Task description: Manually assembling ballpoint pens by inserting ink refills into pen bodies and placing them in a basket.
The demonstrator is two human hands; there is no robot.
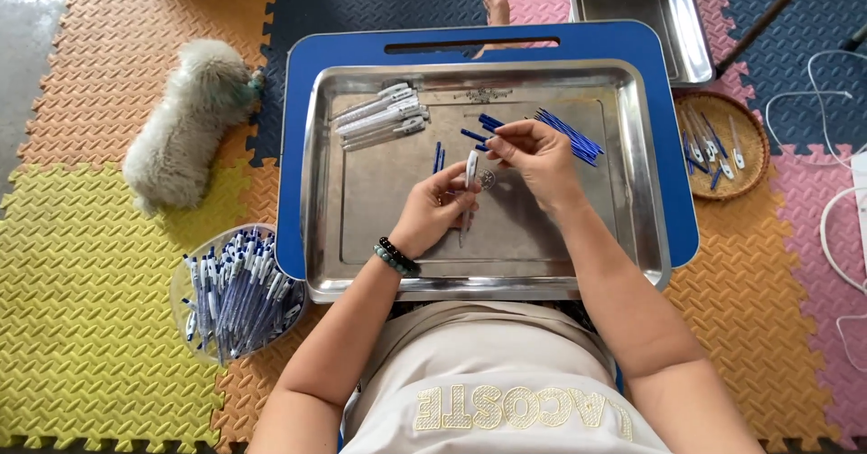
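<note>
- Two steel trays are showing: the big tray [632, 192] at centre and a second tray [686, 29] at the upper right.
- One blue lap table [307, 102] is sitting underneath.
- One wicker basket [754, 129] is lying at right.
- One clear bowl [181, 282] is brimming with pens at lower left, too many to count.
- One fluffy dog [185, 124] is lying at upper left.

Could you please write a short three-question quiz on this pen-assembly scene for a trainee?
1. True or false: the left hand holds a white pen barrel upright over the steel tray.
2. Where do the finished pens lie? A) in the clear bowl on the mat at the person's left; B) in the wicker basket; C) on the blue lap table.
3. Fill in: the loose blue refills lie in the tray just beyond the ____ hand.

Key: 1 true; 2 A; 3 right.
</note>
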